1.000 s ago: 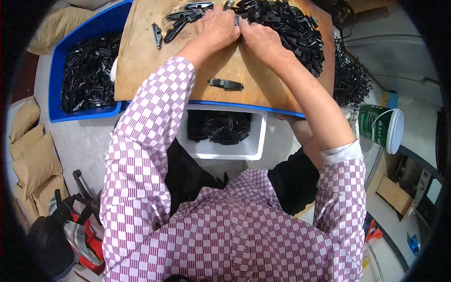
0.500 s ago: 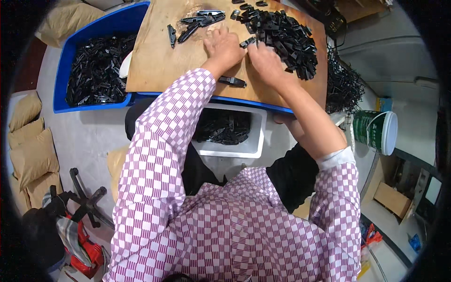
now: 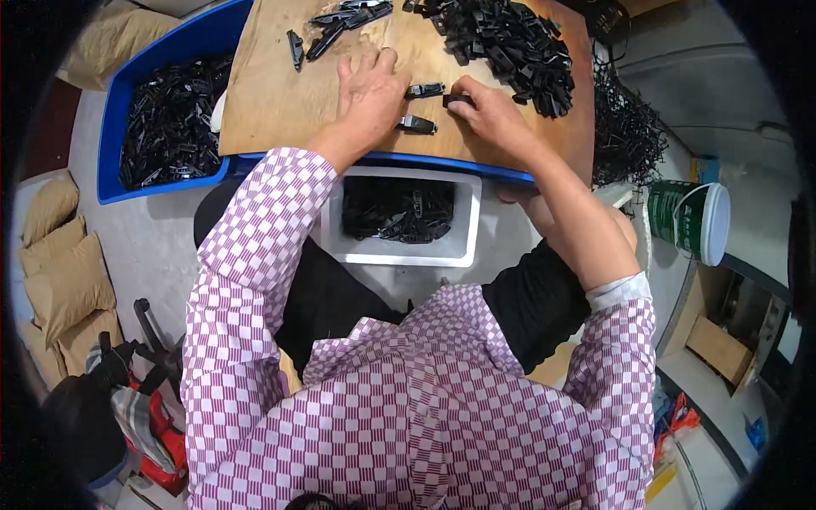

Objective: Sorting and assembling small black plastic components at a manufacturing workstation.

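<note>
On the wooden board (image 3: 289, 110) my left hand (image 3: 372, 104) rests with its fingers spread. Just to its right lies a long black plastic part with a shiny top (image 3: 425, 90), close against the hand. A second long black part (image 3: 416, 125) lies nearer to me, its left end beside the same hand. My right hand (image 3: 493, 117) pinches a small black plastic piece (image 3: 457, 100) between thumb and forefinger, a little right of the first part. Beyond it is a heap of small black pieces (image 3: 510, 51). Several long black parts (image 3: 348, 21) lie at the board's far left.
A blue bin (image 3: 110, 161) full of black parts stands left of the board. Below the front edge sits a white foam box (image 3: 408, 255) with more parts. Tangled black strips (image 3: 625, 127) and a green bucket (image 3: 680, 217) are at the right.
My hands have moved apart. The left has shifted left with fingers spread; the right has come nearer to me, pinching a small black piece. The view has shifted slightly.
</note>
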Demonstrator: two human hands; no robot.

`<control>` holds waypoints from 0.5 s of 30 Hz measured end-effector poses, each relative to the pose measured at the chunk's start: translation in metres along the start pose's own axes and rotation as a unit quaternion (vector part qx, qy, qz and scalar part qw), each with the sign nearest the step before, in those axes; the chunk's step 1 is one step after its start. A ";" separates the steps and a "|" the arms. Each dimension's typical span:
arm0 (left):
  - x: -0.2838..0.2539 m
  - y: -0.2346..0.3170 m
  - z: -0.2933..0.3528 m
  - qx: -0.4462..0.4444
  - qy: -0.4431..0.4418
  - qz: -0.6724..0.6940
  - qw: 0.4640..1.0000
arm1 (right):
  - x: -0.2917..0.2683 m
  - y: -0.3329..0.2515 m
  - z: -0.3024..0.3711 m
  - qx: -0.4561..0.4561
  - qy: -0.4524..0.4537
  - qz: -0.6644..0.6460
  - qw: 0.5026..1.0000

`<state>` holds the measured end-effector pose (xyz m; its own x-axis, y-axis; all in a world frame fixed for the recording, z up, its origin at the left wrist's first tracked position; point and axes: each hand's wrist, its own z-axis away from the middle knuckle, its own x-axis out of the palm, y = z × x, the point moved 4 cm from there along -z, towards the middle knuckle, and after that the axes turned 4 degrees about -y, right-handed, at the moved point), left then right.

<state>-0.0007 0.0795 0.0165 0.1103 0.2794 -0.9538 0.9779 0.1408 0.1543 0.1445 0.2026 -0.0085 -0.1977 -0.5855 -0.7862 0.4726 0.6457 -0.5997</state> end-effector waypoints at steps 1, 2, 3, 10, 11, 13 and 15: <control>0.000 0.002 -0.001 0.002 -0.020 -0.017 1.000 | -0.002 0.000 0.001 -0.015 0.006 0.061 0.998; -0.001 0.004 -0.002 0.003 -0.040 -0.034 0.999 | -0.004 -0.003 0.001 -0.013 0.004 0.058 0.998; -0.002 0.005 -0.003 0.004 -0.060 -0.051 0.997 | -0.008 -0.008 0.002 -0.042 0.014 0.111 0.993; -0.005 0.003 -0.004 -0.021 -0.158 0.004 0.987 | -0.020 -0.024 0.004 -0.161 0.046 0.271 0.948; -0.004 0.002 -0.004 -0.028 -0.157 0.022 0.987 | -0.024 -0.023 0.003 -0.159 0.063 0.235 0.957; -0.004 0.000 -0.004 -0.025 -0.160 0.026 0.986 | -0.030 -0.020 0.000 -0.155 0.096 0.164 0.969; -0.003 0.000 -0.003 -0.012 -0.164 0.031 0.986 | -0.024 -0.021 -0.002 -0.159 0.078 0.153 0.972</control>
<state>-0.0016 0.0813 0.0205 0.2243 -0.0331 -0.9740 0.9636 0.1568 0.2166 0.1378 0.2043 0.0224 -0.2289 -0.2773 -0.9331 0.2446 0.9114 -0.3309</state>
